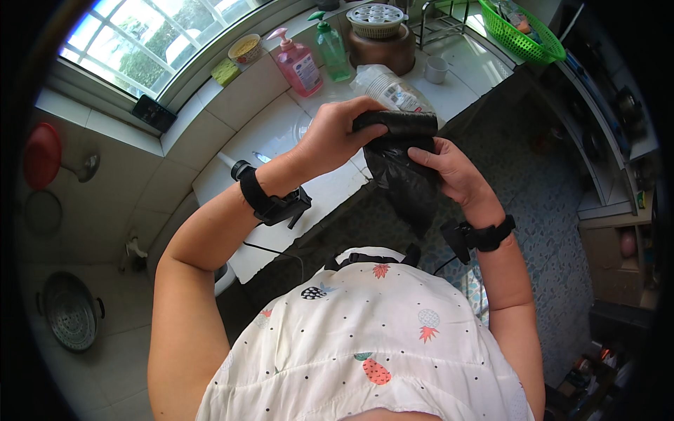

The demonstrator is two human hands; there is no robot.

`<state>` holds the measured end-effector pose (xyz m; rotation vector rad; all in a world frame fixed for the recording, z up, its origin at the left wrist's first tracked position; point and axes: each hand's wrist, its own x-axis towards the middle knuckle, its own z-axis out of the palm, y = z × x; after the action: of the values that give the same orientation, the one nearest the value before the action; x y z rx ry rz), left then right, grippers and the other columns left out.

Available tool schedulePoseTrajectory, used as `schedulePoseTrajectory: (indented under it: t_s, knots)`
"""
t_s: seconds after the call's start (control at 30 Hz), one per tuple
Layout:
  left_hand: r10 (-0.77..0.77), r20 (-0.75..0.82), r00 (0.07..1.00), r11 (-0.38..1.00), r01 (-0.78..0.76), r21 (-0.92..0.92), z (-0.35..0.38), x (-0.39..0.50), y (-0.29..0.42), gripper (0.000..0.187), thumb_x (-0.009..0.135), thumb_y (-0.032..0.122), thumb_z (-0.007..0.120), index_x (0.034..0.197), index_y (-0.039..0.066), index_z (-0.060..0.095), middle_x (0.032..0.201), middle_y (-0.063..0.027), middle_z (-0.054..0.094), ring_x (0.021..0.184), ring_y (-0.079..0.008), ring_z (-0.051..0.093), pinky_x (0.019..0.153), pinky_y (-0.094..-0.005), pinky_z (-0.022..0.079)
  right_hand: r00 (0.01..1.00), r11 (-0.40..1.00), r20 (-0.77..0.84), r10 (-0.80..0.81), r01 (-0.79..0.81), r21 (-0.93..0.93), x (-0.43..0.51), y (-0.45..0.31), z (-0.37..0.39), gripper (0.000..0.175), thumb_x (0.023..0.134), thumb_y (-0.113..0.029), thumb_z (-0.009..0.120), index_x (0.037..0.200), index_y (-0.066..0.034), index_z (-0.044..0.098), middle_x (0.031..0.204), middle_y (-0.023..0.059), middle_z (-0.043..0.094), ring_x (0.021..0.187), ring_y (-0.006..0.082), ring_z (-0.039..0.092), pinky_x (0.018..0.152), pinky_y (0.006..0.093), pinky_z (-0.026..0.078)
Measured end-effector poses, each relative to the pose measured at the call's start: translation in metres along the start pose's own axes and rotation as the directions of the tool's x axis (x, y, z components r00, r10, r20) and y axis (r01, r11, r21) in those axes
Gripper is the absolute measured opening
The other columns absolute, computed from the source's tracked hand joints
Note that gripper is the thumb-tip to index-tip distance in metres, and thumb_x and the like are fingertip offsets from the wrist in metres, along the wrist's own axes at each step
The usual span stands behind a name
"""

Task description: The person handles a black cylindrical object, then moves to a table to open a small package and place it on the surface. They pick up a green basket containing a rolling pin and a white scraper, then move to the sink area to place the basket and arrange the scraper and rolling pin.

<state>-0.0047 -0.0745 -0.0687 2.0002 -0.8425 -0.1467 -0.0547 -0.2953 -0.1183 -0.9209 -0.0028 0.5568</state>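
Note:
My left hand (337, 126) grips a roll of black plastic bags (400, 123) by its left end, thumb below and fingers over the top. From the roll hangs a loose length of thin black plastic (405, 184), which my right hand (450, 168) pinches just under the roll's right end. Both hands are raised in front of the tiled counter. Behind the roll lies a clear bag of stacked disposable cups (392, 89). A small white cup (436, 70) stands to the right of that bag. Black devices are strapped to both wrists.
Along the counter's back are a pink pump bottle (300, 66), a green pump bottle (331, 50), a brown pot (382, 50) and a metal rack (442, 23). A green plastic basket (521, 34) sits at the far right. A phone (154, 113) and a sponge (225, 72) rest by the window.

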Motion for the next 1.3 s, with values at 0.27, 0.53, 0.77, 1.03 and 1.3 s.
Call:
schedulePoseTrajectory:
  t_s: [0.27,0.53,0.77,1.03,1.3]
  knots:
    - [0.450,0.064,0.891,0.755,-0.418,0.506,0.015,-0.009,-0.005,0.040,0.079,0.016,0.067,0.118,0.012,0.056,0.117,-0.0066,0.060,0.098,-0.0277,0.060,0.080,-0.0359,0.051,1.000,0.987,-0.013,0.002,0.000,0.158,0.002,0.000,0.005,0.039,0.086,-0.027,0.066,0.110,0.0028,0.057,0.103,0.0111,0.064,0.088,0.0175,0.065,0.077,0.0290,0.054]
    - [-0.346,0.354,0.869,0.603,0.495,-0.626,-0.002,-0.010,-0.010,0.061,0.091,0.046,0.053,0.131,0.001,0.045,0.121,-0.0114,0.056,0.107,-0.0180,0.056,0.092,-0.0328,0.044,1.000,0.999,0.023,-0.018,0.018,-0.026,0.004,-0.002,0.002,0.041,0.084,-0.026,0.068,0.111,0.0029,0.057,0.102,0.0103,0.065,0.087,0.0173,0.065,0.078,0.0294,0.053]
    - [-0.306,0.396,0.866,0.732,0.480,-0.484,-0.010,0.000,-0.008,0.044,0.092,0.029,0.056,0.123,-0.001,0.049,0.103,-0.0046,0.060,0.088,-0.0104,0.060,0.078,-0.0244,0.052,0.998,1.000,0.058,0.012,-0.012,-0.011,0.004,0.004,0.003,0.037,0.084,-0.020,0.068,0.113,0.0016,0.057,0.105,0.0089,0.064,0.093,0.0164,0.063,0.083,0.0301,0.052]
    - [-0.077,0.165,0.983,0.993,0.091,-0.077,-0.003,0.000,-0.011,0.036,0.089,0.010,0.059,0.123,0.004,0.052,0.095,-0.0078,0.062,0.081,-0.0153,0.062,0.072,-0.0265,0.052,0.999,0.999,-0.022,0.035,-0.036,-0.018,0.009,0.006,-0.007,0.036,0.084,-0.014,0.067,0.114,0.0012,0.057,0.106,0.0090,0.064,0.093,0.0165,0.063,0.083,0.0302,0.051]
    - [0.232,0.178,0.956,0.883,-0.284,0.374,0.009,-0.010,-0.013,0.049,0.085,0.011,0.060,0.132,0.016,0.046,0.120,-0.0109,0.057,0.096,-0.0300,0.060,0.079,-0.0353,0.051,0.998,0.985,-0.020,0.055,-0.051,0.162,0.009,0.004,-0.003,0.036,0.084,-0.021,0.068,0.110,0.0020,0.059,0.103,0.0098,0.064,0.091,0.0172,0.064,0.081,0.0301,0.053]
